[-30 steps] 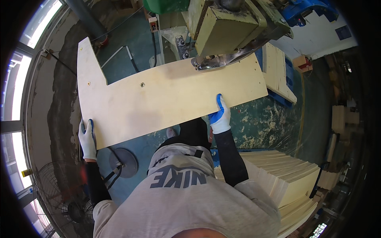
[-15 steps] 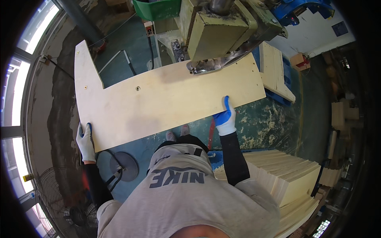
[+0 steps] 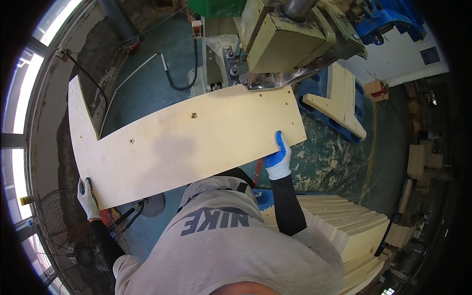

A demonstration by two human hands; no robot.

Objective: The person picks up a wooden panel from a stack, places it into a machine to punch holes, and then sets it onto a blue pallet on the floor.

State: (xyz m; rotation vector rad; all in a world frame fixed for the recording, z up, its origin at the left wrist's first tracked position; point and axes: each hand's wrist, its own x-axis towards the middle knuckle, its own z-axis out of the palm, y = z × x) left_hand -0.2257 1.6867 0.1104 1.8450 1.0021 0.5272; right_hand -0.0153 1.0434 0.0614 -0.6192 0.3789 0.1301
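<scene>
A long pale plywood panel (image 3: 162,152) stretches across the view, with a curved far edge and an arm sticking up at its left end. Several small holes or metal inserts dot its face. My left hand (image 3: 88,199), in a white and blue glove, grips the panel's lower left corner, thumb on top. Near the right end, my gloved right hand (image 3: 279,160) clasps the front edge, its blue thumb on the upper face and its fingers hidden beneath. The far edge touches or lies just under the metal head of a green press machine (image 3: 285,46); which one, I cannot tell.
Cut plywood pieces (image 3: 339,101) rest on a blue pallet at the right. A tall stack of plywood boards (image 3: 344,226) stands by my right elbow. A wire-caged fan (image 3: 64,236) is at lower left, and a green bin (image 3: 216,7) sits at the back.
Both hands have drawn the panel leftward and toward me, and its left end has dropped lower. Its right part has slid out from beneath the machine head, uncovering more of the pieces on the pallet.
</scene>
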